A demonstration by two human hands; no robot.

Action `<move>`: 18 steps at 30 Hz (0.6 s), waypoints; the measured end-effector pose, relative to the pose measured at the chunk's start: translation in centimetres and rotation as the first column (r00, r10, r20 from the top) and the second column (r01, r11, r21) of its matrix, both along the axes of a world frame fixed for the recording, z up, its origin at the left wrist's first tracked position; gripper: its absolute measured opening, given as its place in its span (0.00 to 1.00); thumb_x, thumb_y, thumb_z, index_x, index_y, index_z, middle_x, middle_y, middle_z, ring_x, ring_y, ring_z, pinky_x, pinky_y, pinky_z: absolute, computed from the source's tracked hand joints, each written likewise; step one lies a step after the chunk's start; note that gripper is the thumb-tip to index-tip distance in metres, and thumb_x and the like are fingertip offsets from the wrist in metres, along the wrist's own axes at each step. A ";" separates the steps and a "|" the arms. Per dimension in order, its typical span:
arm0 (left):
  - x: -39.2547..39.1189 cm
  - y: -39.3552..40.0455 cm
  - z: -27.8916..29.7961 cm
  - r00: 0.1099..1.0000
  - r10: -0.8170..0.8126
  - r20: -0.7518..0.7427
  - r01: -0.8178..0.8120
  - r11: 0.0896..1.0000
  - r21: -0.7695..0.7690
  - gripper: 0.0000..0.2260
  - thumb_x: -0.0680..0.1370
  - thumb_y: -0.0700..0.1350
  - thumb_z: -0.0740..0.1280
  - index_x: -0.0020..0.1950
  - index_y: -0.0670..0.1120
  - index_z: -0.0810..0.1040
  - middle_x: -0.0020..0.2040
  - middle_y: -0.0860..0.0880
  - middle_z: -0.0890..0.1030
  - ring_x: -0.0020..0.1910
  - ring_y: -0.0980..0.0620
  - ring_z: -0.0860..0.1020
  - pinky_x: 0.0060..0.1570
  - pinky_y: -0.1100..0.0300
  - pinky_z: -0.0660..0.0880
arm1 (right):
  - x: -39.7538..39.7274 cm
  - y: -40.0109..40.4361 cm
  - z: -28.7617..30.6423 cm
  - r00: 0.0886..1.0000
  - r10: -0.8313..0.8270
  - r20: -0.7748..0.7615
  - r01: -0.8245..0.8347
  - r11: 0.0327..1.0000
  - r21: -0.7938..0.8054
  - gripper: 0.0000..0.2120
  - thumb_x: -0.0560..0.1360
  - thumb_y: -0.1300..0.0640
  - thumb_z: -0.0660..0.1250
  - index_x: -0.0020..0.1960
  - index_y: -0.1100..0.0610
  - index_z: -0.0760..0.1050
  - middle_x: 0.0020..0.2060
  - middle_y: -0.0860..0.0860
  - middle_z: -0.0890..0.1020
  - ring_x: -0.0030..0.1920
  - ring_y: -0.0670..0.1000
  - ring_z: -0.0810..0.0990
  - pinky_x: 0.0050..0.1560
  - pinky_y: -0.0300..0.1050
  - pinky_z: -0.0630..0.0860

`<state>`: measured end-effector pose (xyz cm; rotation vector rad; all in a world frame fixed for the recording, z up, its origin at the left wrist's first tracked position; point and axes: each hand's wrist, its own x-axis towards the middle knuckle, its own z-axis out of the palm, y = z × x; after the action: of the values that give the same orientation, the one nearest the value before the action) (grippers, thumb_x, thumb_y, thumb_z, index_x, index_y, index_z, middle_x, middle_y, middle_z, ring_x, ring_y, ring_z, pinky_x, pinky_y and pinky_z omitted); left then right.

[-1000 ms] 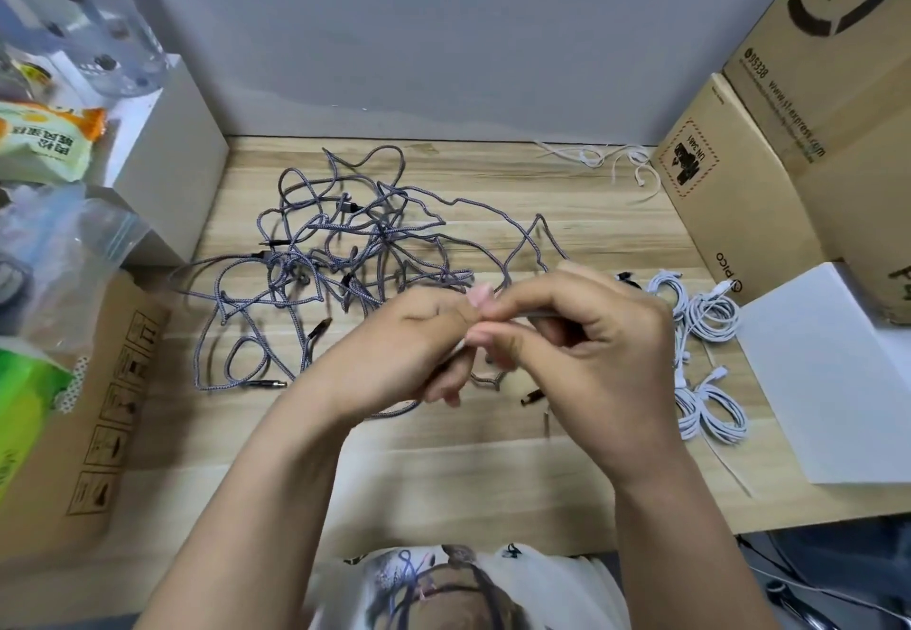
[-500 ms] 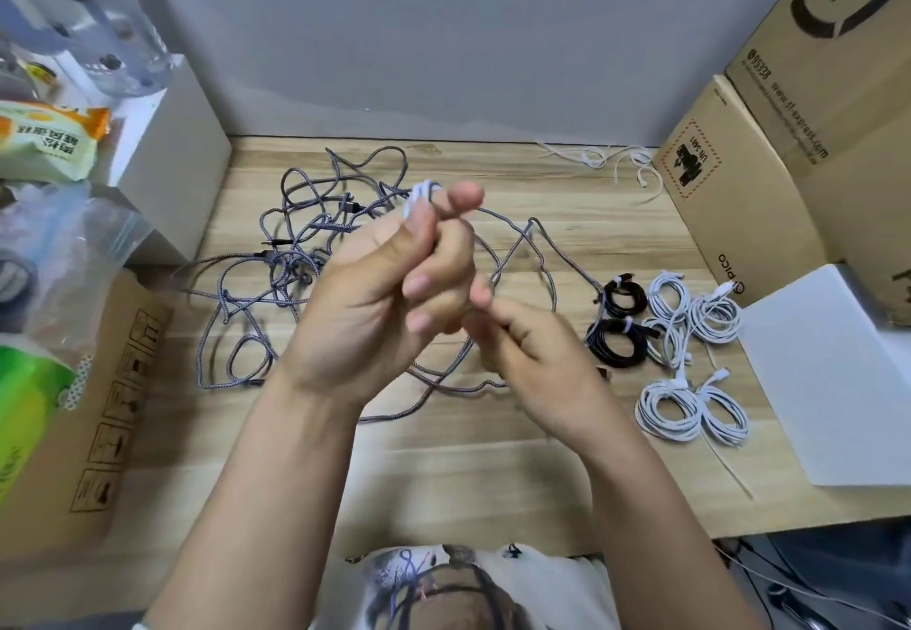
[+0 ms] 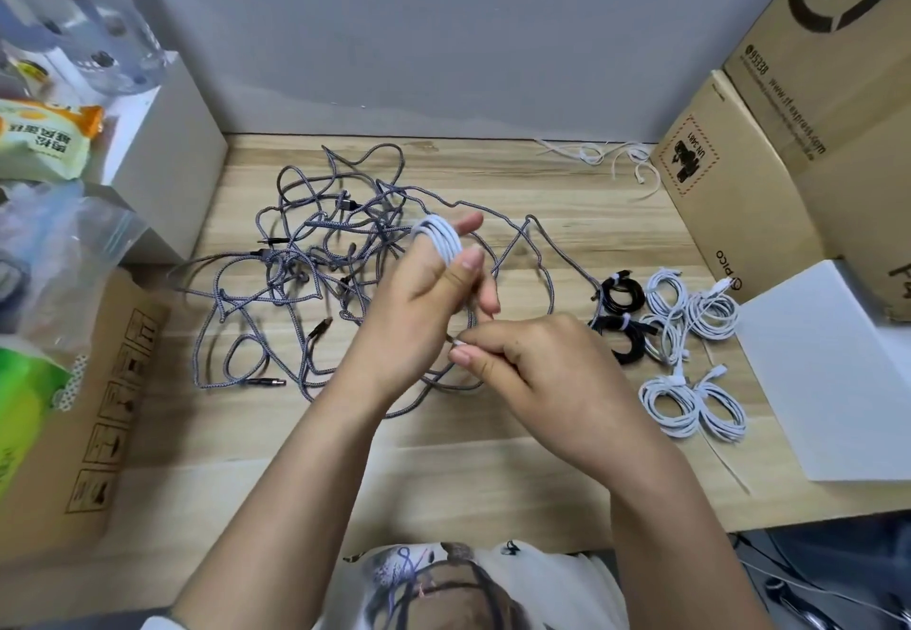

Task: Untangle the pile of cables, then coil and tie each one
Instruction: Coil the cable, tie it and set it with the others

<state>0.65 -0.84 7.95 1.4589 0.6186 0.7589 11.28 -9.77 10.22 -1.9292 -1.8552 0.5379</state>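
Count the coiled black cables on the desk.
2: one black coil beside the white coils, the other black coil just nearer the person. The right hand may hide more.

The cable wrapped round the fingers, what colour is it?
White; the head view shows the coiled cable on the left hand.

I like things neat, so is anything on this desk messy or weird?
Yes. The grey braided cables still lie in one big knotted heap on the desk, unlike the tied white coils and black coils on the right. Loose white ties are scattered by the back wall. Nothing looks broken.
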 end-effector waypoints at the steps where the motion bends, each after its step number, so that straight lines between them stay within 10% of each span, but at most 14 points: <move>1: -0.1 -0.1 -0.1 0.998 -0.002 -0.070 0.006 0.999 0.051 0.07 0.81 0.43 0.58 0.56 0.43 0.70 0.30 0.56 0.77 0.33 0.62 0.75 0.38 0.72 0.68 | 0.2 -0.1 0.0 1.000 -0.012 -0.012 0.012 0.999 0.052 0.16 0.72 0.39 0.56 0.34 0.49 0.71 0.20 0.46 0.63 0.29 0.51 0.64 0.31 0.47 0.65; 6: -0.4 -0.4 0.0 0.954 -0.018 -0.299 0.055 0.992 0.116 0.15 0.75 0.58 0.60 0.47 0.50 0.81 0.29 0.50 0.79 0.30 0.52 0.76 0.32 0.58 0.73 | 0.9 -0.2 0.3 0.972 -0.041 -0.232 0.087 0.977 0.195 0.11 0.69 0.42 0.66 0.41 0.48 0.81 0.27 0.39 0.77 0.31 0.41 0.75 0.33 0.45 0.73; 10: -0.4 -0.8 0.6 0.968 -0.145 -0.204 0.136 0.989 -0.059 0.22 0.76 0.58 0.56 0.25 0.50 0.71 0.22 0.54 0.66 0.22 0.55 0.63 0.23 0.65 0.60 | 1.0 0.0 0.5 0.869 -0.039 -0.494 0.172 0.958 0.228 0.06 0.68 0.52 0.72 0.36 0.49 0.75 0.27 0.41 0.79 0.31 0.43 0.78 0.35 0.41 0.74; 14: -1.3 -0.7 1.6 0.944 -0.307 -0.123 0.287 0.945 -0.155 0.24 0.76 0.59 0.58 0.24 0.49 0.74 0.18 0.51 0.65 0.19 0.57 0.60 0.21 0.70 0.59 | 1.4 0.8 -0.1 0.776 -0.032 -0.630 0.139 0.983 0.121 0.22 0.62 0.34 0.71 0.49 0.44 0.69 0.28 0.55 0.81 0.31 0.63 0.77 0.37 0.60 0.74; 18: -2.2 -0.2 2.1 0.863 -0.502 0.054 0.501 0.838 -0.215 0.23 0.72 0.67 0.62 0.26 0.50 0.74 0.19 0.57 0.63 0.18 0.50 0.57 0.26 0.70 0.66 | 1.4 1.8 -0.1 0.814 0.073 -0.577 -0.023 0.995 0.092 0.20 0.62 0.24 0.59 0.41 0.38 0.74 0.30 0.45 0.81 0.35 0.49 0.79 0.40 0.48 0.77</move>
<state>-1.56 -1.06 10.07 1.3301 0.2844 0.2607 12.68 -8.00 10.16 -1.4401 -1.4941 0.9327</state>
